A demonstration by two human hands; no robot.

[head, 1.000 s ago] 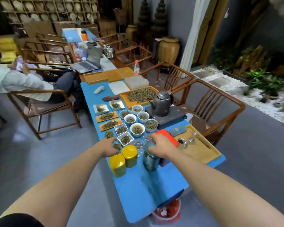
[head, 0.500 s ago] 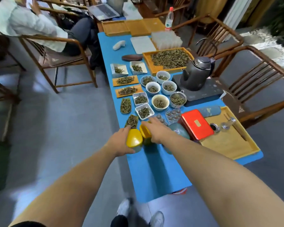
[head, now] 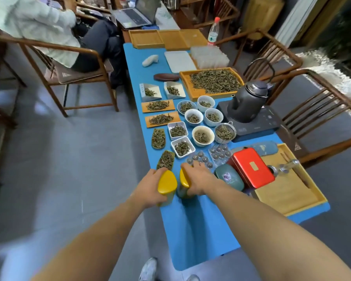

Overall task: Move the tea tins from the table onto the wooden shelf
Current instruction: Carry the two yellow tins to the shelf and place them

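Note:
Two yellow tea tins stand side by side near the left edge of the blue table [head: 203,230]. My left hand [head: 150,189] is wrapped around the left yellow tin [head: 167,183]. My right hand [head: 197,179] grips the right yellow tin [head: 184,180], which it partly hides. Right of my right hand stands a green tea tin [head: 229,179], and beside that a red tea tin [head: 251,167] with a gold label. No wooden shelf shows in this view.
Past the tins lie several dishes and bowls of loose tea [head: 193,128], small glass cups [head: 209,157], a black kettle [head: 248,102] on its base and a wooden tray [head: 288,191]. Wooden chairs [head: 312,110] flank the table. A seated person [head: 49,31] is at far left.
My right hand left the green tin and closed on the right yellow tin. My left hand closed on the left yellow tin. The view tipped downward and nearer to the table.

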